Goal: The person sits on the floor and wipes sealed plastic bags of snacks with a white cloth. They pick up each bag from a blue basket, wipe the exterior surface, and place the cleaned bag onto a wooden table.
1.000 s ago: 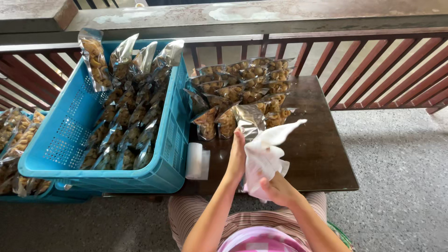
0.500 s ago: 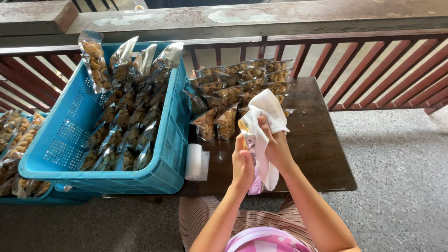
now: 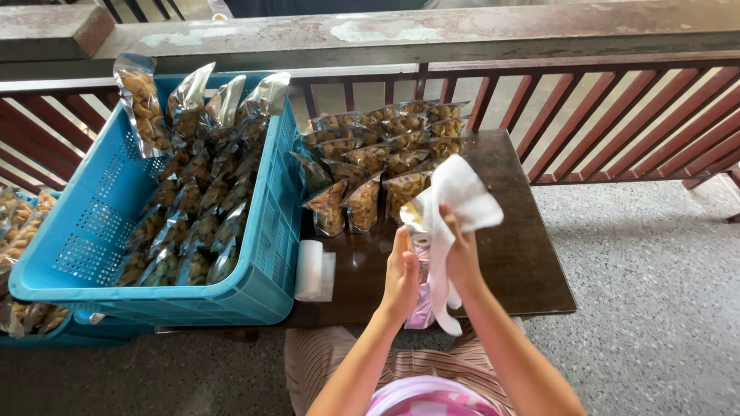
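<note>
Over the near edge of a dark wooden table (image 3: 532, 254), both my hands work on one clear snack bag (image 3: 417, 218) with a pinkish lower part. My left hand (image 3: 402, 270) grips the bag from the left side. My right hand (image 3: 460, 250) presses a white cloth (image 3: 461, 199) against the bag's right side, and the cloth drapes down past my wrist. Just beyond my hands, rows of filled snack bags (image 3: 378, 158) stand upright on the table.
A blue plastic crate (image 3: 254, 285) packed with snack bags sits on the table's left part. A white paper roll (image 3: 310, 270) lies beside it. More bags fill a crate at far left (image 3: 19, 223). A red-brown railing (image 3: 617, 115) runs behind; grey speckled floor lies right.
The bag and cloth have come up from low near my lap to above the table edge. My right hand has shifted onto the cloth at the bag's side.
</note>
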